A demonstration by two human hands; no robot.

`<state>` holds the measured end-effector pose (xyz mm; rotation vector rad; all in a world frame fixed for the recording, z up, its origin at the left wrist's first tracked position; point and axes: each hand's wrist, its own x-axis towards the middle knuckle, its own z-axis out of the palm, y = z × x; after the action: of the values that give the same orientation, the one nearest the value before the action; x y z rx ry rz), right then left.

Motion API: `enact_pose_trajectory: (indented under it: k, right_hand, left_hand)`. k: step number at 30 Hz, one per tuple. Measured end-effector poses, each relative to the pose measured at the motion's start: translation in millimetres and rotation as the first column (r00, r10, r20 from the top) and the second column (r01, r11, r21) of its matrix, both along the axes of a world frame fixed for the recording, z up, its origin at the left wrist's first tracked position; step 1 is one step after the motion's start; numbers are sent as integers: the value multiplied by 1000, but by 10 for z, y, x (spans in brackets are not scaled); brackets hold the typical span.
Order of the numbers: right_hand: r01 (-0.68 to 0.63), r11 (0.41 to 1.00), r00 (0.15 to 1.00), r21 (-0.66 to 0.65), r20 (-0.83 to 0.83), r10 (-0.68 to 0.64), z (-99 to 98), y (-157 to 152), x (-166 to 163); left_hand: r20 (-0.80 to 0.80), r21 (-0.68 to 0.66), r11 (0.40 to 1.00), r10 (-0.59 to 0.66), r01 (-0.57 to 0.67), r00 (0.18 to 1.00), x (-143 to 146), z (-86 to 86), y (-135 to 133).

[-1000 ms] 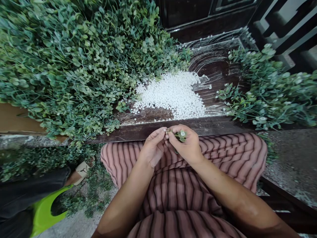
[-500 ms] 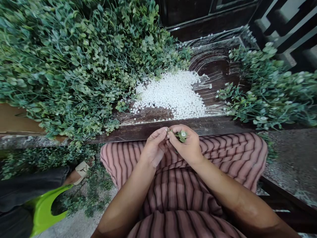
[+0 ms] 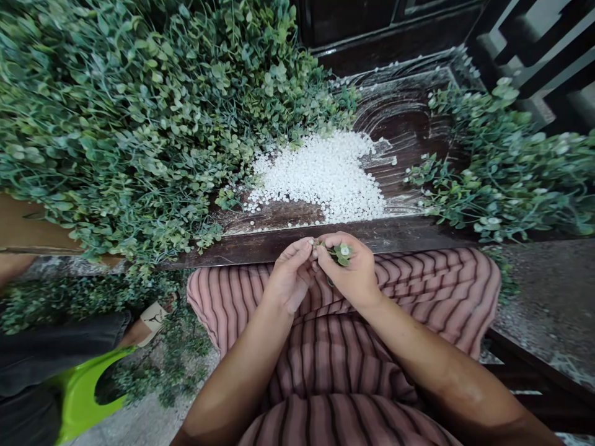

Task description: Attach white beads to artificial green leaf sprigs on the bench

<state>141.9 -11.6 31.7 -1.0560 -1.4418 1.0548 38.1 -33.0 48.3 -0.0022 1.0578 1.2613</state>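
Note:
Above the striped cloth over my lap, my left hand (image 3: 294,272) and my right hand (image 3: 349,269) meet at the fingertips. A small green artificial sprig (image 3: 343,255) with a white bead on a leaf shows in my right hand, whose thumb and fingers are closed on it. My left thumb and forefinger pinch the sprig's end by the right fingertips; the exact spot is too small to make out. Just beyond my hands, a heap of small white beads (image 3: 320,176) lies on the dark wooden surface (image 3: 409,133).
A large mass of artificial greenery (image 3: 153,118) covers the left side. More sprigs, some with white beads, form a bunch (image 3: 515,167) at the right. At lower left are a co-worker's leg (image 3: 60,347) and a green plastic stool (image 3: 86,393). Dark lattice (image 3: 543,56) borders the upper right.
My hands stay almost still, pinching at the same spot. Bare skin of another person has come into view at the left edge.

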Motion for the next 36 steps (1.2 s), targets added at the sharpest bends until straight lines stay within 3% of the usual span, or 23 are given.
enact_pose_trajectory:
  k: [7, 36]
  right_hand:
    - [24, 1000, 999, 18, -32, -23, -10, -10, -11]
    - [24, 1000, 1000, 3, -16, -24, -5, 24, -27]
  left_hand:
    - [26, -9, 1000, 29, -29, 999, 7, -11, -5]
    - [-125, 18, 998, 69, -67, 990, 23, -1, 27]
